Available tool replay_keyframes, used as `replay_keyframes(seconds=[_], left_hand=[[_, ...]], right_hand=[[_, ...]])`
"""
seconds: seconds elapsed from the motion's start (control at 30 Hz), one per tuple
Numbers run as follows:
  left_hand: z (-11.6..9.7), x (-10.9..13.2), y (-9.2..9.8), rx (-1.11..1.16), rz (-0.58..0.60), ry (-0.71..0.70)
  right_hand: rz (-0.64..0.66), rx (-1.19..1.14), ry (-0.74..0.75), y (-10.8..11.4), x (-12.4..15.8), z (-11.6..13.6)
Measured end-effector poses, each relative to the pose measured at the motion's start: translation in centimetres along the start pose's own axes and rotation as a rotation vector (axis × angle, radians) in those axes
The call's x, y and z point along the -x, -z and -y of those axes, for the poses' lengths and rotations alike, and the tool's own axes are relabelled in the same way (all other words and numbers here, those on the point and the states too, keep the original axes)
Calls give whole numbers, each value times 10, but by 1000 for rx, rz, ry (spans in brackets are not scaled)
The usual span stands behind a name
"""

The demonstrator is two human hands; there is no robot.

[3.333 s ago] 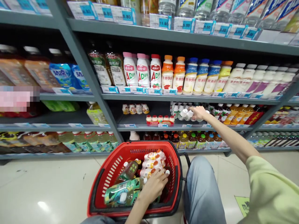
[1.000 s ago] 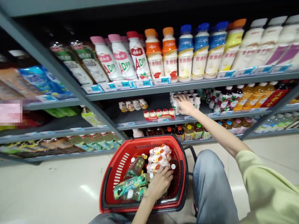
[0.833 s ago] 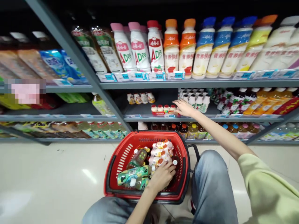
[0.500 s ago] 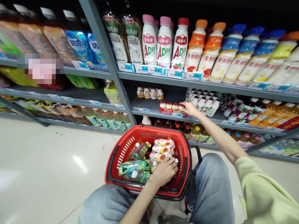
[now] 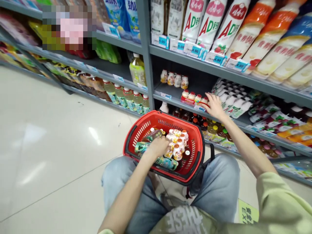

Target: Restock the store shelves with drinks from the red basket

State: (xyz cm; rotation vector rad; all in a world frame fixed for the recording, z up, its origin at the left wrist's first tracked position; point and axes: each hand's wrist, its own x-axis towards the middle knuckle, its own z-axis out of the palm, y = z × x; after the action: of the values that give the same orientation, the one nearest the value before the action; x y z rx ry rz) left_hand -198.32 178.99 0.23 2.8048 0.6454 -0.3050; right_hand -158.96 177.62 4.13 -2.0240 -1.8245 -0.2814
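My left hand [image 5: 159, 149] reaches down into a red shopping basket [image 5: 129, 138] between my knees. Its fingers point down among the bottles and are partly hidden, so their grip does not show. Beside them lies a pack of small white bottles with orange caps [image 5: 179, 143]. Under the same hand are green-labelled drink bottles [image 5: 168, 163]. My right hand [image 5: 214, 105] is at the shelf with thumb and fingers apart. Its fingertips are at the right end of a red-banded pack of small red-capped bottles [image 5: 191, 97], which stands on the shelf edge.
Packs of small white bottles [image 5: 232, 100] lie to the right of my right hand. Another small four-pack-like row [image 5: 174, 79] stands farther back on the shelf [image 5: 165, 89]. Larger milk drinks [image 5: 214, 24] line the shelf above. A grey upright post [image 5: 147, 58] divides the shelving.
The view has shifted, bringing the shelves higher and to the right. My left hand has moved left in the basket, uncovering the orange-capped bottles. My right hand's fingers look more spread beside the red-banded pack.
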Motion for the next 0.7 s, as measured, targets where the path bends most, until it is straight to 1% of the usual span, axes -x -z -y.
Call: replay_keyframes(seconds=[0.07,0.13,0.2,0.23,0.27,0.3,0.37,0.43,0.5,0.57,0.7], left_hand=[[28,12,13,25,-26,151],[54,23,21,30,-9,321],[73,29,20,23,62,459],[80,29,18,26,106,497],[85,27,15,36,147,511],[89,24,10,53,185,506],[94,15,0,94,255,458],[97,5,-10,134,334,377],[98,-4,-19,163,409,295],[97,-11,-28,172,455,232],[90,-23,-49,146,478,150]], right_hand=[[-90,-44,34,-1,32,20],[-122,-126,34,-13,70,40],[-102,-221,-28,-33,106,58],[-65,-269,-66,-45,121,66],[2,-322,-85,-56,133,73],[86,-382,-82,-66,142,80],[252,-492,-20,-82,150,90],[355,-535,56,-91,149,96],[406,-498,101,-95,146,99],[448,-464,133,-98,145,101],[482,-476,132,-100,148,108]])
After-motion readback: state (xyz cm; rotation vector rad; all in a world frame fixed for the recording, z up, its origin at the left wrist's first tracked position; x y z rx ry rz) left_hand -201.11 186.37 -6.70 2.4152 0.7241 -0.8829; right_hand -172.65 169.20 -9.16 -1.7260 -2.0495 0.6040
